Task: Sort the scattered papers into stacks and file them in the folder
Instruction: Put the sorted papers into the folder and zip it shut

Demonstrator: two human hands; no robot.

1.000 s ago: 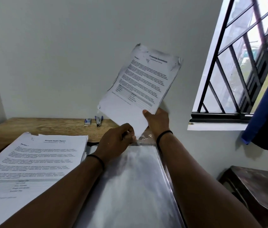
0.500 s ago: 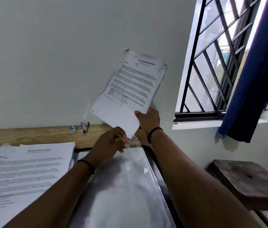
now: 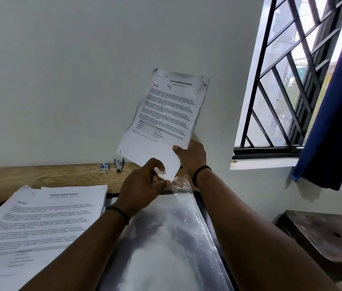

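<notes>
My right hand (image 3: 191,156) grips the lower right corner of a printed paper stack (image 3: 166,114), holding it upright and tilted above the desk. The stack's bottom corner points down at the mouth of a clear plastic sleeve (image 3: 166,238) in the open folder in front of me. My left hand (image 3: 145,185) pinches the top edge of that sleeve, right by the stack's corner. A second stack of papers (image 3: 39,217), headed as a health report, lies flat on the left of the desk.
A wooden desk (image 3: 50,175) runs to the back wall, with a small stapler (image 3: 119,164) and a staple box (image 3: 104,166) near the wall. A barred window (image 3: 292,80) with a blue curtain (image 3: 334,122) is at right. A dark wooden stool (image 3: 323,238) stands lower right.
My view has shifted a little; both hands keep the same hold, and the stack's lower corner stays at the sleeve's mouth.
</notes>
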